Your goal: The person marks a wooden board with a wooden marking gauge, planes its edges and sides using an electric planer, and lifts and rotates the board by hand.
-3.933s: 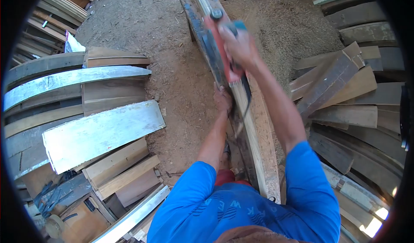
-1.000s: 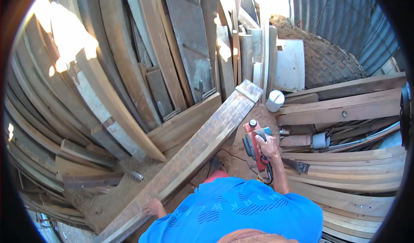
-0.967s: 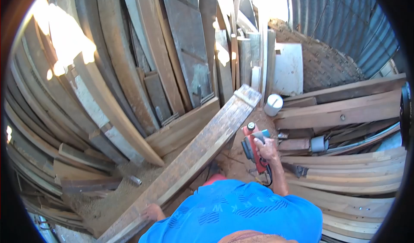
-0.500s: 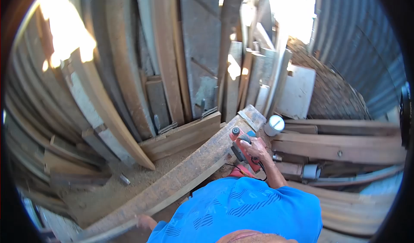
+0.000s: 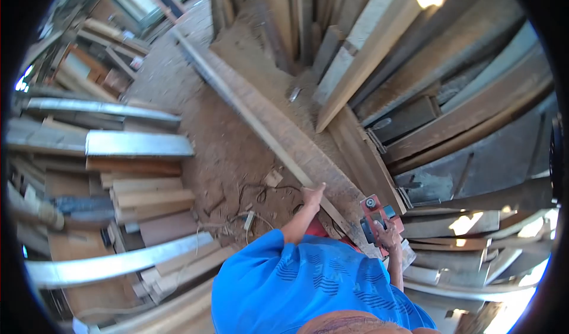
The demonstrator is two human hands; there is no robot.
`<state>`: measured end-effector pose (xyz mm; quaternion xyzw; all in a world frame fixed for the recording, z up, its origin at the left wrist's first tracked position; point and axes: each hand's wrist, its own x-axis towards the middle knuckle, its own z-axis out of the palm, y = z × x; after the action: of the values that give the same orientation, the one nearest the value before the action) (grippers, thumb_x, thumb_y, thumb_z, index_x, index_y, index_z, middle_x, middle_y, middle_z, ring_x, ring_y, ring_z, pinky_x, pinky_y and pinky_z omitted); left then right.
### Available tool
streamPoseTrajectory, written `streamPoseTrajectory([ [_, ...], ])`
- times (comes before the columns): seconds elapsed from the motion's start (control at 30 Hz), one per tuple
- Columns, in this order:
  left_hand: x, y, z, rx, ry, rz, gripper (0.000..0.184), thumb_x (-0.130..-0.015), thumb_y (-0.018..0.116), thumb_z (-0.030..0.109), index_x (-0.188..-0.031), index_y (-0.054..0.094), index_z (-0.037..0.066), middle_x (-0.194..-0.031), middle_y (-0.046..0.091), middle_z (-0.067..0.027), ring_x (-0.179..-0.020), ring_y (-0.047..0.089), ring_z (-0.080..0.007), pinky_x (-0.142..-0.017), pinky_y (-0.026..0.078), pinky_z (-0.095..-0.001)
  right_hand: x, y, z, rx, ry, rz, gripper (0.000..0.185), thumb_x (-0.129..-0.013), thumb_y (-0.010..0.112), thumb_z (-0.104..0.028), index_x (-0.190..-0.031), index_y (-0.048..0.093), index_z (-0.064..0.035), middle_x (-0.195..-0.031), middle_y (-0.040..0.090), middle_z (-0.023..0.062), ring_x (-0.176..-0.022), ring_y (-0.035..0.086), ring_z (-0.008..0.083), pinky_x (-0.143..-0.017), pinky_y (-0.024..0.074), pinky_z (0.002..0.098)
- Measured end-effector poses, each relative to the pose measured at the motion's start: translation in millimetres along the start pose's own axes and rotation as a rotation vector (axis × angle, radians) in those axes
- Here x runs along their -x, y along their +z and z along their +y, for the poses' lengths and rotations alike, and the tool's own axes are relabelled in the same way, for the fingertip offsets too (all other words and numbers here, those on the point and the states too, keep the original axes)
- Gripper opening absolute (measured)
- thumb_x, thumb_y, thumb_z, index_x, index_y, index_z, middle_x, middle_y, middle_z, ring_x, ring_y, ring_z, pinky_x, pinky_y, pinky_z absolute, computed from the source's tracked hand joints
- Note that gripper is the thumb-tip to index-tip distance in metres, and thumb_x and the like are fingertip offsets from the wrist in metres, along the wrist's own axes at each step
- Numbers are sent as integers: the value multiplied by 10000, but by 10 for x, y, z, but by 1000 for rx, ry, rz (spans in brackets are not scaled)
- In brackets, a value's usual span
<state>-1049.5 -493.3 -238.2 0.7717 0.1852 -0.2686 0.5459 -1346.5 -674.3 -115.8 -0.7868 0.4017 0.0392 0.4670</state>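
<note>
A long narrow wooden piece (image 5: pixel 261 133) lies along a wide worn plank (image 5: pixel 299 147) that runs diagonally from upper left to lower right. My left hand (image 5: pixel 313 195) rests on the narrow piece near its lower end, thumb spread from the other fingers, which curl over its edge. At the plank's near right end, my right hand (image 5: pixel 388 235) is wrapped round the handle of a red power tool (image 5: pixel 372 211) with a round dark knob at its front. How the tool's underside meets the plank is hidden.
Stacked boards (image 5: pixel 148 196) fill the left side. Many boards (image 5: pixel 379 49) lean at the upper right, with more lying at the right. A cable (image 5: pixel 267 187) and a small white block (image 5: pixel 249 220) lie on the dirt floor (image 5: pixel 207 138).
The view has swung round, so the plank now slants the other way and the left-hand stacks show. The red tool is now at the plank's end, and my left hand is nearer to it.
</note>
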Motion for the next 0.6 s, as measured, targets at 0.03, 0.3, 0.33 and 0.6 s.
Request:
streamPoseTrajectory([
  [0.03,184,78,26,-42,27,84,771,-758,904,276,-1303,478,-66,-1225,661,-208,-1093,666,-302,-978,521,-407,-18,-79,-95,0,-4,-78,423,-980,668,-413,-1015,698,8,-645,637,69,-539,606,143,-507,486,333],
  [0.3,195,197,-106,-26,-41,184,343,-752,811,69,-1057,695,-36,-1024,739,-152,-886,721,-284,-795,585,-442,-297,-56,262,28,-26,-309,493,-951,690,-475,-1022,749,9,-720,685,88,-663,652,167,-611,534,381],
  [0.33,47,142,-309,80,-50,107,345,-752,791,47,-1074,694,-30,-1036,737,-151,-906,722,-286,-814,587,-458,-369,29,473,28,-24,-299,498,-949,690,-482,-1011,751,8,-727,686,88,-673,652,167,-620,534,385],
  [0.6,1374,-665,57,806,-2,-573,630,-727,749,63,-1320,558,-31,-1200,666,-153,-1077,671,-321,-966,553,-515,-494,-129,269,80,20,-474,540,-968,615,-527,-1040,750,-9,-813,702,113,-773,669,201,-714,535,390],
])
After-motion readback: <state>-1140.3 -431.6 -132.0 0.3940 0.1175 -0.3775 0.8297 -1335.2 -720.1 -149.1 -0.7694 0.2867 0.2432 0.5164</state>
